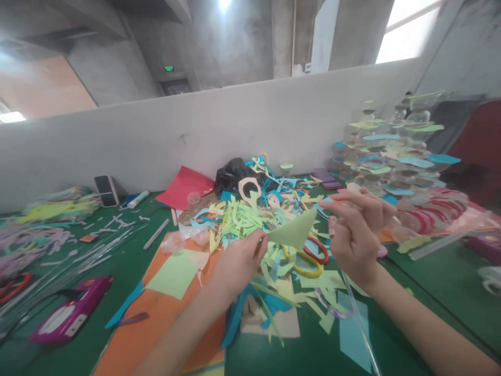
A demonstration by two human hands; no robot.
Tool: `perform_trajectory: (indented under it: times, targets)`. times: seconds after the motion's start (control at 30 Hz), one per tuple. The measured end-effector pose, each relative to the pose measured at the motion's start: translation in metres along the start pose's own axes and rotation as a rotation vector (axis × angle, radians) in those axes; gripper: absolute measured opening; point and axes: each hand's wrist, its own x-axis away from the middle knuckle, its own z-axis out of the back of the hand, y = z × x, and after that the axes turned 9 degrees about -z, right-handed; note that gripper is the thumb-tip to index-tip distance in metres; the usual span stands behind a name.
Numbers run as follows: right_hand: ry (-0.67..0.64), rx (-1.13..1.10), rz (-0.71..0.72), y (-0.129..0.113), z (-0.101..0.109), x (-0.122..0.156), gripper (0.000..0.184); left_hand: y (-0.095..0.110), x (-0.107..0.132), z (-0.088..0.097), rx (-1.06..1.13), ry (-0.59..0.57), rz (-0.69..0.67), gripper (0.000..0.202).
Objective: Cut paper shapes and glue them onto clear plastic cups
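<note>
My left hand [243, 259] is closed, thumb and fingers pinching a light green paper piece [294, 230] by its left end. The paper is held tilted above a heap of cut paper strips [242, 216]. At the paper's upper right corner is my right hand [358, 235], index finger stretched toward it and thumb apart; whether they touch I cannot tell. The other fingers curl inward. Below the hands lie scissors with yellow handles [307, 266] and a red handle loop [319, 250]. A clear rod [362, 326] runs down from beneath my right hand, over blue paper [352, 313].
A tiered stack of clear cups and coloured paper [391, 156] stands at back right. Orange sheets [156, 324] bear a light green square [174, 274]. A magenta device [74, 310], clear rods [105, 250] and a phone [106, 191] are left. A white partition [156, 141] borders the table.
</note>
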Motion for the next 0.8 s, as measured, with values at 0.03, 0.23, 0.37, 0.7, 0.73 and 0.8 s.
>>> perform_trajectory:
  times: [0.03,0.23,0.37,0.7,0.73,0.8]
  targets:
    - [0.008,0.008,0.028,0.000,0.001,-0.001,0.038,-0.001,0.001,-0.001,-0.056,0.018,-0.012,0.024]
    - [-0.213,0.113,0.406,-0.009,-0.007,0.004,0.025,0.002,0.008,-0.007,-0.479,0.119,-0.359,0.022]
    - [-0.442,0.055,0.488,-0.014,-0.013,0.011,0.014,0.006,0.010,-0.006,-0.580,0.138,-0.517,0.024]
    - [-0.502,0.052,0.358,0.019,-0.015,0.003,0.027,-0.016,0.006,0.025,-0.608,0.147,-0.463,0.023]
    - [-0.489,0.061,0.352,0.020,-0.015,0.002,0.027,-0.018,0.005,0.027,-0.604,0.151,-0.457,0.023]
    - [-0.475,0.084,0.356,0.020,-0.015,0.002,0.026,-0.021,0.004,0.029,-0.593,0.155,-0.456,0.024]
